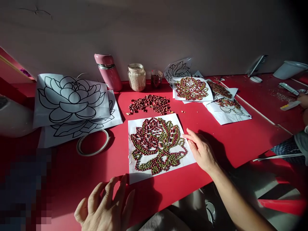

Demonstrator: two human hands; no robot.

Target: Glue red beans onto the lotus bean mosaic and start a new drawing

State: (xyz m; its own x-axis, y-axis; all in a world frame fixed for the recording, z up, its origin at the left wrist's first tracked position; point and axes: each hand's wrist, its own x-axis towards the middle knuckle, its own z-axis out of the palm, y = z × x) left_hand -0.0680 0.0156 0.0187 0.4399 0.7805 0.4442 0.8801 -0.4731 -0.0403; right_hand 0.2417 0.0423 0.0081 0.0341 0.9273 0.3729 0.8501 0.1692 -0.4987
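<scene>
On the red table a white sheet carries a lotus flower laid out in dark red and green beans. My right hand is at the sheet's right edge, its fingers stretched out and the fingertips over the margin beside the beans. Whether they touch the paper I cannot tell. Near the sheet's lower left corner is my left hand, open, fingers spread and bent, holding nothing. Beyond the sheet lies a heap of speckled red beans.
Left are printed lotus drawings and a tape roll. A pink flask, a glass jar and a small dark jar stand by the wall. Bean-covered pictures lie behind right. Another person's hand shows far right.
</scene>
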